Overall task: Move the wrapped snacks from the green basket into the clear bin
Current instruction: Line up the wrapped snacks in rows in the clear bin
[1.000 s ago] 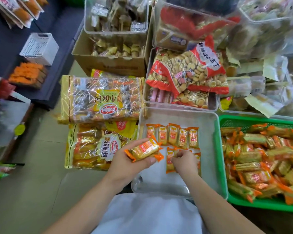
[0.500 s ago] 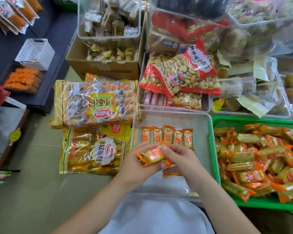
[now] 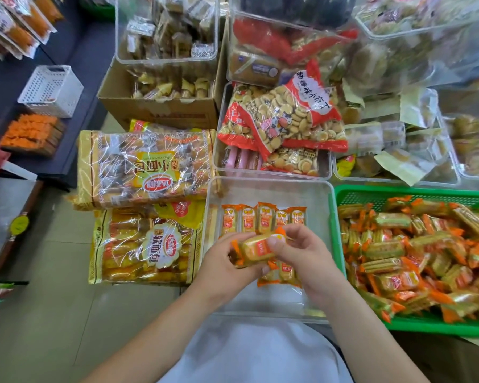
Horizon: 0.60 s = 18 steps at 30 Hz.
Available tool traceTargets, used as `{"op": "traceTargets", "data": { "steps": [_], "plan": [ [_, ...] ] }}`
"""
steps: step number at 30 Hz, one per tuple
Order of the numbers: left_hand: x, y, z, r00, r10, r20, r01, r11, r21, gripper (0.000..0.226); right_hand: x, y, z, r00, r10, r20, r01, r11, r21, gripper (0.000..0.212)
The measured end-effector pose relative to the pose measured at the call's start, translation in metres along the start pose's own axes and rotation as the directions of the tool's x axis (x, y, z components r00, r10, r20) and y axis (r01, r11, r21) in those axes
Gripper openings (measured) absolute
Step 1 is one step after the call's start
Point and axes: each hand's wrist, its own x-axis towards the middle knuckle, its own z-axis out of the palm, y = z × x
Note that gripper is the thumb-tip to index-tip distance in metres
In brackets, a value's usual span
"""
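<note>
- The left hand (image 3: 227, 268) and right hand (image 3: 302, 254) each pinch an end of one wrapped snack (image 3: 256, 248) above the clear bin (image 3: 271, 193).
- Best laid flat, label up, parallel to the far row (image 3: 263, 218).
- The green basket (image 3: 426, 327) alongside holds plenty more.

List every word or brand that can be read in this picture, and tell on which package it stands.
"奶香味小布丁": white label on the red biscuit bag.
"小面包": upper bread bag, seen upside down.
"软面包": lower bread bag.
Red oval logos on both bread bags: too blurred.
Held snack, snack row in the clear bin, snack pile in the green basket: print too small.
</note>
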Motion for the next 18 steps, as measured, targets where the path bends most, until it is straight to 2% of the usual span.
{"op": "traceTargets", "data": {
  "steps": [3,5,7,9,12,18],
  "plan": [
    [-0.002,0.003,-0.01,0.999,-0.044,-0.027,0.044,0.999,-0.013,0.056,0.003,-0.015,-0.018,0.983,-0.072,-0.169,0.102,0.979,0.178,0.034],
    [-0.004,0.002,-0.023,0.996,-0.081,-0.05,0.078,0.995,-0.061,0.056,0.005,-0.022,-0.03,0.957,-0.089,-0.276,0.117,0.989,0.09,0.025],
    [-0.007,0.007,-0.036,0.989,-0.127,-0.073,0.113,0.979,-0.173,0.059,0.014,-0.015,-0.038,0.948,-0.076,-0.309,0.042,0.993,-0.115,0.023],
    [-0.009,0.014,-0.049,0.986,-0.149,-0.079,0.121,0.95,-0.287,0.061,0.029,-0.001,-0.032,0.969,-0.037,-0.244,-0.049,0.941,-0.336,0.028],
    [-0.012,0.023,-0.065,0.987,-0.15,-0.057,0.121,0.93,-0.348,0.063,0.054,0.023,-0.009,0.994,-0.013,-0.107,-0.054,0.802,-0.595,0.039],
    [-0.021,0.023,-0.085,0.983,-0.181,0.031,0.181,0.925,-0.335,0.062,0.098,0.05,0.032,0.999,-0.007,0.045,0.042,0.515,-0.856,0.019]
  ]
}}
